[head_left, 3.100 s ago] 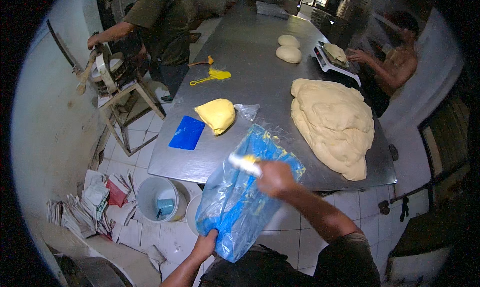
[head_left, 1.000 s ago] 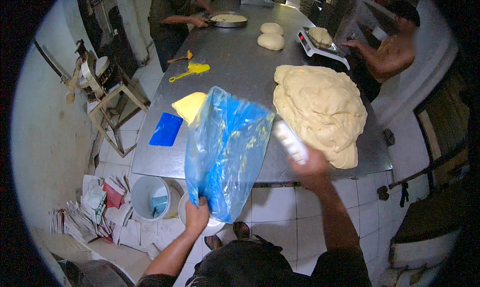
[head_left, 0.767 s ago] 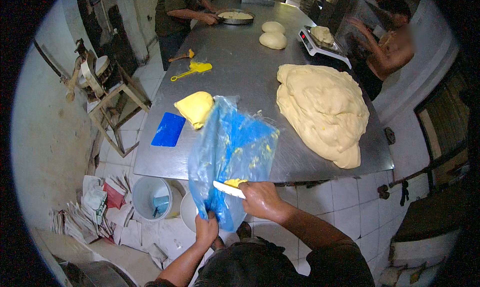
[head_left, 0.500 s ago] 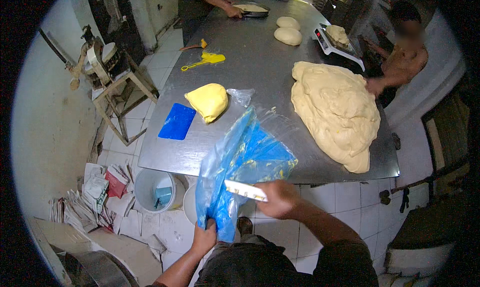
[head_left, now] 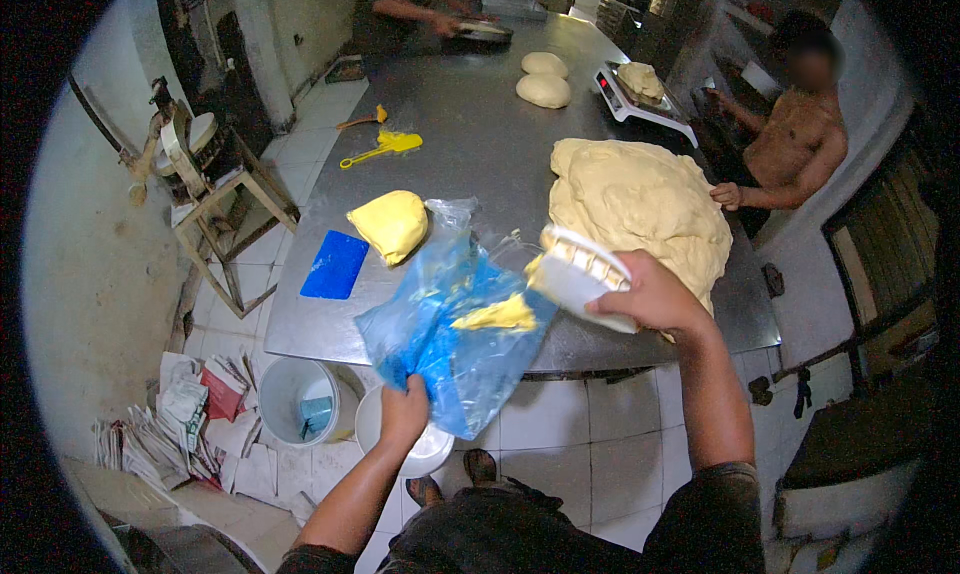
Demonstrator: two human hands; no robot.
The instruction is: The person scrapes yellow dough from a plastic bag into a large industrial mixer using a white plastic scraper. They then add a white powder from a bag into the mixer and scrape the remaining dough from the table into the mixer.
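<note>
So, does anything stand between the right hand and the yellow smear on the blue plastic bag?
Only the white scraper that the right hand holds. Past it, nothing visible blocks the way: the yellow smear appears uncovered on the blue plastic bag, gripped at its near left side by the left hand.

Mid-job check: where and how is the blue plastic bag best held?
Probably the blue plastic bag is best gripped at its near-left edge, from the near-left, where the left hand holds it: the film bunches there, while the spread middle carries yellow smear.
</note>
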